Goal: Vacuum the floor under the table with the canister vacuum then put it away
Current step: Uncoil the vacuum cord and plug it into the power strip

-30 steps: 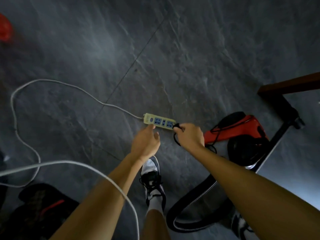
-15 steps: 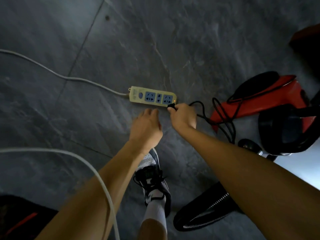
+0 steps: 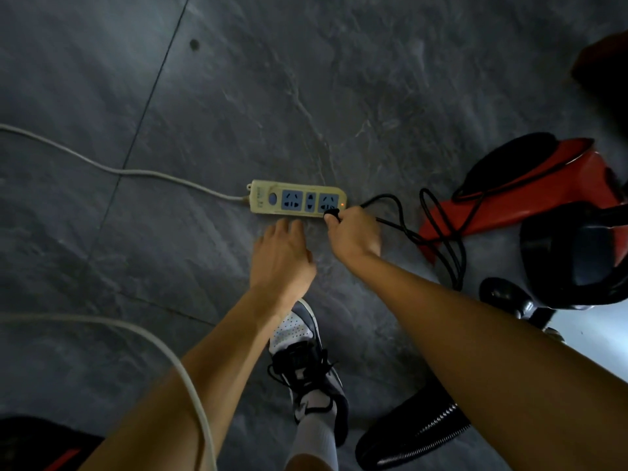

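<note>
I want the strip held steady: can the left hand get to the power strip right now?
Probably yes: the left hand is open right at the power strip's near edge, nothing between them.

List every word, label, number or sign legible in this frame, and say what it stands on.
Power strip: small dark print on its left end, too blurred to read.
Red canister vacuum: no lettering visible.
Black plug: no marking visible.
Shoe: no readable text.
Nothing here can be quoted.

Grey tiled floor (image 3: 373, 79) carries power strip (image 3: 295, 200), white cable (image 3: 136, 171) and canister vacuum (image 3: 530, 205).
</note>
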